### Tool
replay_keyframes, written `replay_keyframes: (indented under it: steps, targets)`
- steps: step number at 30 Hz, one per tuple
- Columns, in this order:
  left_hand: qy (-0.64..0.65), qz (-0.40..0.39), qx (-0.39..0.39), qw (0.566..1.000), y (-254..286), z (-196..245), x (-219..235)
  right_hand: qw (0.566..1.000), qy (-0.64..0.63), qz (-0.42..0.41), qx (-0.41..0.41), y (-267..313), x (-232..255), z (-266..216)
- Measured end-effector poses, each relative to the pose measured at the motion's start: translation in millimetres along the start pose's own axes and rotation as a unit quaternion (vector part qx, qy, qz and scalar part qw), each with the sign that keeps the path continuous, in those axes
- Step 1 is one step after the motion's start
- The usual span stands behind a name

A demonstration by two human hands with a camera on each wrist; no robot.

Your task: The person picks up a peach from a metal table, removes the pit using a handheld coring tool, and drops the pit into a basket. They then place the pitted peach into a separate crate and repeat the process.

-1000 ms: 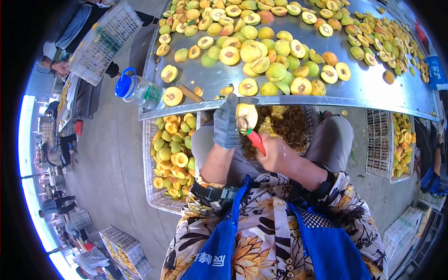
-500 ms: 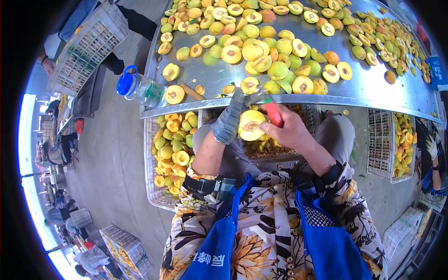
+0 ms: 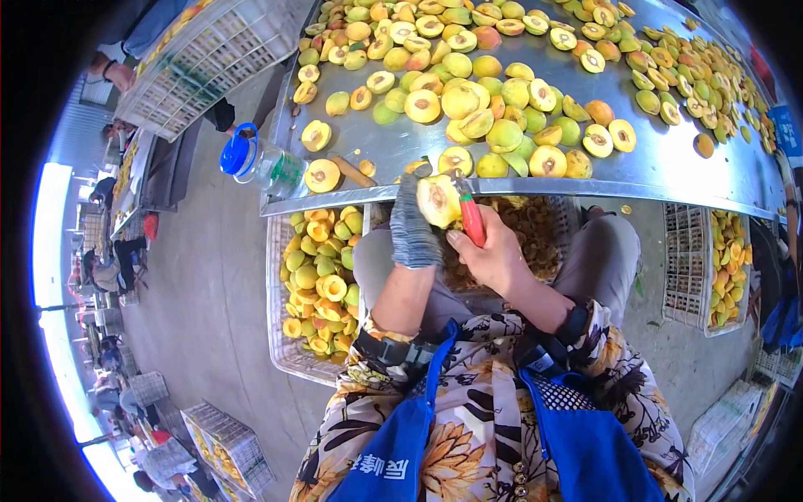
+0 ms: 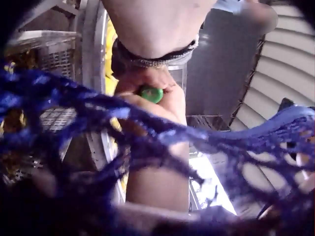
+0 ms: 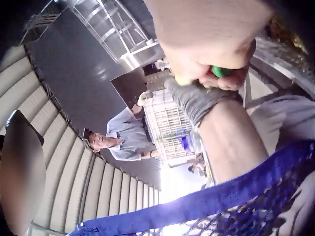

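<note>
My left hand (image 3: 414, 227), in a grey knit glove, holds a yellow peach half (image 3: 438, 201) just in front of the table's edge. The cut face with its stone shows toward me. My bare right hand (image 3: 495, 258) grips the red handle of a pitting tool (image 3: 473, 222), whose metal tip is at the peach's right side. In the right wrist view the green handle end (image 5: 222, 72) pokes out of the fist, close beside the grey glove (image 5: 197, 101). Blue mesh covers much of the left wrist view.
Many peach halves lie on the metal table (image 3: 368, 151). A blue-capped bottle (image 3: 263, 166) and a wooden handle (image 3: 353, 171) are at its left corner. Below stand a crate of pitted halves (image 3: 280, 335) and a container of brown stones (image 3: 531, 238). A person carries a white crate (image 3: 213, 71).
The tool swung up away from the peach, then came back to it in the right hand. The peach half was turned and raised toward the table edge. The carried crate moved nearer the table.
</note>
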State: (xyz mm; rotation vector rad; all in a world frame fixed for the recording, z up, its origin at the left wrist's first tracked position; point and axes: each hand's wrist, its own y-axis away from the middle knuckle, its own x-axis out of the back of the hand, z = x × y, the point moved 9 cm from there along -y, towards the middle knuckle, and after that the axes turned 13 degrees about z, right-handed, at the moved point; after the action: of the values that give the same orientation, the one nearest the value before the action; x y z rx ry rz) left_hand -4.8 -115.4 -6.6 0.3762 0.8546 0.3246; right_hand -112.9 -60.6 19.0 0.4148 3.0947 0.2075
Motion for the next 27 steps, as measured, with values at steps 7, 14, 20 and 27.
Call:
replay_keyframes:
  steps: [7,14,20,27]
  targets:
    - [-0.031,-0.025,-0.018,0.999,8,9,-8,0.943,0.196,-0.039,0.267,9,7,-31]
    - [-0.147,-0.032,-0.141,0.979,14,16,-11,0.954,0.236,-0.073,0.172,9,7,-8]
    - [-0.244,-0.041,-0.231,0.941,16,21,-13,0.949,0.265,-0.078,0.154,9,5,-3]
    - [-0.231,-0.125,-0.063,0.963,1,6,-17,0.946,0.258,-0.128,0.151,15,3,-1]
